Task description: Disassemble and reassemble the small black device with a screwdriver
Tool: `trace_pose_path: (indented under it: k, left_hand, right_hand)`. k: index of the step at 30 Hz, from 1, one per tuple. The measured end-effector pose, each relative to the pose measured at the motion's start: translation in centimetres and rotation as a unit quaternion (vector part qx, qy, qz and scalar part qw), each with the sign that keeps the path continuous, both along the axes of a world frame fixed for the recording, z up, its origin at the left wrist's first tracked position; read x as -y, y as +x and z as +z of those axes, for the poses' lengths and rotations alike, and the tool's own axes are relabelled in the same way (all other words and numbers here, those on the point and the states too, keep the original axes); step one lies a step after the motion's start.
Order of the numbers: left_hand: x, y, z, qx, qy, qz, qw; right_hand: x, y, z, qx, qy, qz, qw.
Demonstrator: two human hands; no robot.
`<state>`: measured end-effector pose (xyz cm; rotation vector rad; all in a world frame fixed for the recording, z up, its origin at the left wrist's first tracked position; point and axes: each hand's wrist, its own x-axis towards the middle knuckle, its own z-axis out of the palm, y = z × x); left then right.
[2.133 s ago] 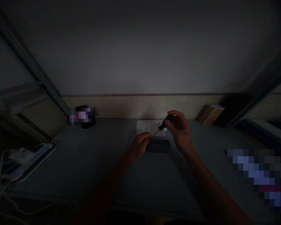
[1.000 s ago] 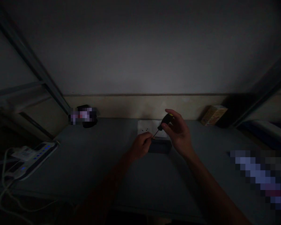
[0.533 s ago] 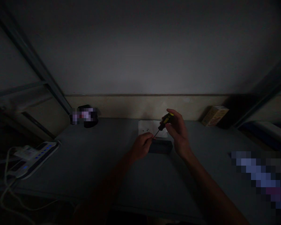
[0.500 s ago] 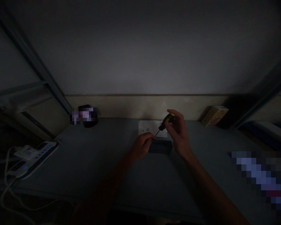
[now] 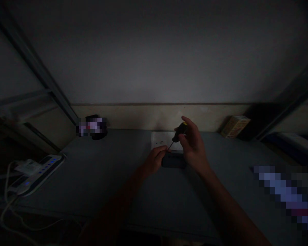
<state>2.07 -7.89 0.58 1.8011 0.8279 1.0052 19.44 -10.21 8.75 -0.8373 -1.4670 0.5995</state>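
Note:
In the dim head view, my right hand (image 5: 195,147) is closed around the black-and-yellow handle of a screwdriver (image 5: 180,132). Its thin shaft slants down and left to the top left corner of a small black box with a row of slots (image 5: 173,161). There my left hand (image 5: 155,159) is closed, its fingers gripping the box's left end close to the screwdriver's tip. The tip itself is hidden by the fingers. Behind the box lies a white sheet of paper (image 5: 156,137) carrying several tiny dark pieces (image 5: 159,142), perhaps screws.
A white power strip (image 5: 45,171) with cables lies at the table's left. Near the wall stand a blurred-out dark object (image 5: 99,131) on the left and a small yellowish carton (image 5: 235,127) on the right. Another blurred item (image 5: 282,194) is at the right of the grey table (image 5: 97,177).
My right hand and the screwdriver's handle have shifted slightly left and turned, showing less yellow. The black box has tilted a little, while my left hand stays at its left end.

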Motion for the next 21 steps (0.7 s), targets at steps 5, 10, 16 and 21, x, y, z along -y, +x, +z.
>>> trace_pose_path:
  k: [5,10,16,21]
  left_hand:
    - [-0.1,0.0,-0.2,0.01,0.005,0.008,1.0]
    - [-0.3,-0.1,-0.2,0.006,0.008,-0.002,1.0]
    - [-0.2,-0.2,0.0,-0.005,0.009,0.004,1.0]
    - [-0.1,-0.1,0.1,-0.006,0.016,0.001,1.0]
  right_hand:
    - [-0.3,0.0,-0.5,-0.015,0.009,0.025,1.0]
    - [-0.4,-0.3,-0.3,-0.057,0.032,-0.035,0.997]
    - [-0.5,0.5,-0.1,-0.096,0.01,0.016,0.995]
    - [-0.5,0.5,-0.1,-0.118,-0.024,0.055,0.991]
